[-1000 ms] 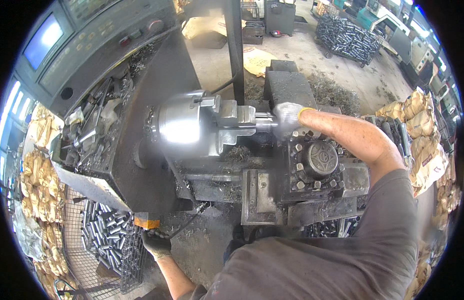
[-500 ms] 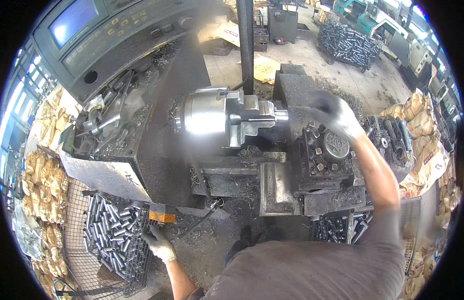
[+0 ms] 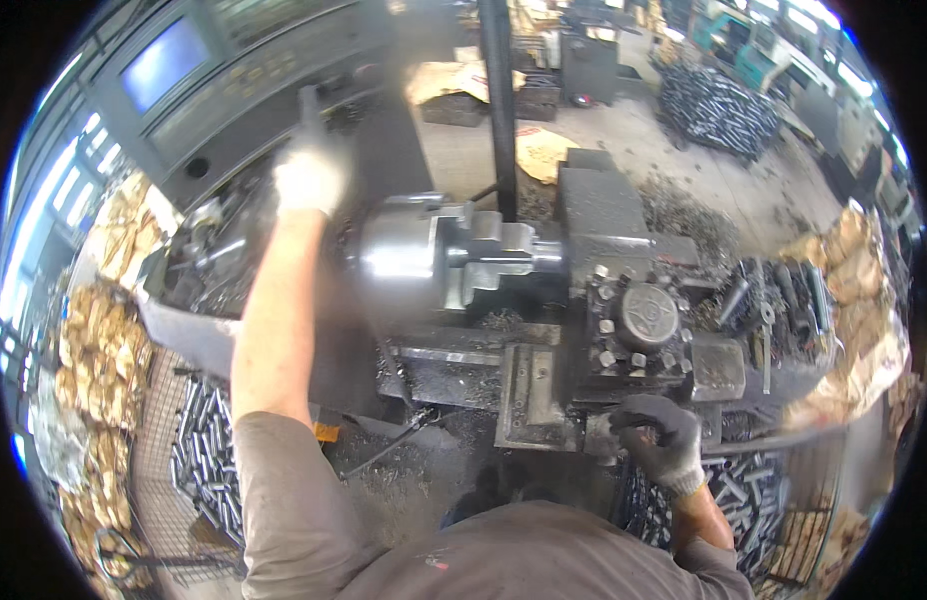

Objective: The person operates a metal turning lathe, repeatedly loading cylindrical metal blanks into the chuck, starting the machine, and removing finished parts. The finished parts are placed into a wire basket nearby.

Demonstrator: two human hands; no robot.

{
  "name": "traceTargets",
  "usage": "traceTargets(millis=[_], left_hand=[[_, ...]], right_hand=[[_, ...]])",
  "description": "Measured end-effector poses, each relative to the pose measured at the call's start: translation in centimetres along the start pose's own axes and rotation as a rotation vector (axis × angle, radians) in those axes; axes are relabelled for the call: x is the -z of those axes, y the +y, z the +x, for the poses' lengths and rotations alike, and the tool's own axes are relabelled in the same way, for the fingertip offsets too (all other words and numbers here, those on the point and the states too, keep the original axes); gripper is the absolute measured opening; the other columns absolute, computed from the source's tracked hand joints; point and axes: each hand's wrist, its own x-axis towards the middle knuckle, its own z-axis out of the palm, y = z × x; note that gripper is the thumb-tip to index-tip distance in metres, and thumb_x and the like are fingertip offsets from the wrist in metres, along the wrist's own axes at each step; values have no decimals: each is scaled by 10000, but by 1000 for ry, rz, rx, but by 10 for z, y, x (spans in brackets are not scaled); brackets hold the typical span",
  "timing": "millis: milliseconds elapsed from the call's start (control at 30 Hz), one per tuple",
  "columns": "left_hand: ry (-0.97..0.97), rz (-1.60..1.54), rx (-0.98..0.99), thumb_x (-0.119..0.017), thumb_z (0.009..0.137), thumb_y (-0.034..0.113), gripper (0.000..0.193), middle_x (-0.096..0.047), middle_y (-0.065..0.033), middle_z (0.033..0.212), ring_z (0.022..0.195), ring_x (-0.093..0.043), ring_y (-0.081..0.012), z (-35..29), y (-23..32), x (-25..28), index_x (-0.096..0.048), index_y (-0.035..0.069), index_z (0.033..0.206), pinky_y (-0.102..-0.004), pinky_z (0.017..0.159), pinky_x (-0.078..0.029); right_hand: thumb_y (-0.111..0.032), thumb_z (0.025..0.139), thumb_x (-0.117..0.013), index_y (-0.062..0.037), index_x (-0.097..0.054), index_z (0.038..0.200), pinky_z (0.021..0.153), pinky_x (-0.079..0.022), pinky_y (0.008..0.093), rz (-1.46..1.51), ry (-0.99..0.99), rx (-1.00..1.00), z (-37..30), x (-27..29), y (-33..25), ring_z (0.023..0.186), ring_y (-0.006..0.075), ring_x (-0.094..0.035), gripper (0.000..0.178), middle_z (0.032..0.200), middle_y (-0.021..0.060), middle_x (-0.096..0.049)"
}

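Note:
My left hand, in a pale glove, is raised over the left side of the lathe, below the control panel. Motion smears its fingers. My right hand, in a white glove with dark, grimy fingers, is at the carriage's front edge. Its fingers curl beside a metal knob-like part; what lies inside them is hidden. Between the hands is the lathe chuck, its stepped jaws around a short shiny cylinder. The tool post with its round cap and bolts stands above my right hand.
A wire basket of metal tubes stands at lower left, and more metal parts lie at lower right. Loose tools rest right of the tool post. A dark upright post rises behind the chuck. Brown sacks line the right.
My left hand has gone from beside the tube basket up to below the control panel. My right hand has come down from behind the tool post to the carriage front. The view has shifted slightly.

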Motion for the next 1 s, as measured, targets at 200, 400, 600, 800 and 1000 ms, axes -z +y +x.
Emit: traceTargets(millis=[200,400,600,800,1000], left_hand=[[113,33,-60,-644,982,265,822,-710,-305,1282,1092,-744,-460,3,-7,-35,-248,114,1686,-528,920,-590],[-272,-389,-182,-782,882,149,223,-760,-188,938,848,-761,-381,-291,-18,33,-743,58,1082,-466,764,-611],[-166,-306,1199,-728,976,289,258,-797,-177,1043,926,-776,-343,-745,-144,121,-764,97,1144,-432,849,-596],[1595,624,2397,-581,1058,492,529,-810,-139,1094,916,-760,-273,-1187,-19,340,-783,5,1100,-432,880,-576],[2508,1656,2302,-494,1091,487,599,-697,-247,1306,1164,-687,-396,-1243,259,413,-592,-35,1370,-507,998,-564]], right_hand=[[-23,879,-800,-25,-742,1245,867,-622,320,242,-171,-229,-9,-12,1,999,162,-776,371,1110,115,-807],[-63,914,-811,-23,-704,1291,880,-622,313,223,-580,-203,-8,-107,-9,1004,142,-763,394,1092,81,-788],[-125,960,-783,12,-716,1254,863,-616,310,230,-1109,-144,-61,-269,-46,921,154,-775,332,1004,110,-813],[-148,893,-811,29,-728,1233,882,-617,339,-16,-1676,124,-207,-445,-85,960,196,-785,393,1022,139,-813],[-255,871,-791,-4,-754,1216,927,-610,376,-258,-2005,865,-382,-531,-152,1007,292,-793,428,1085,199,-805]])
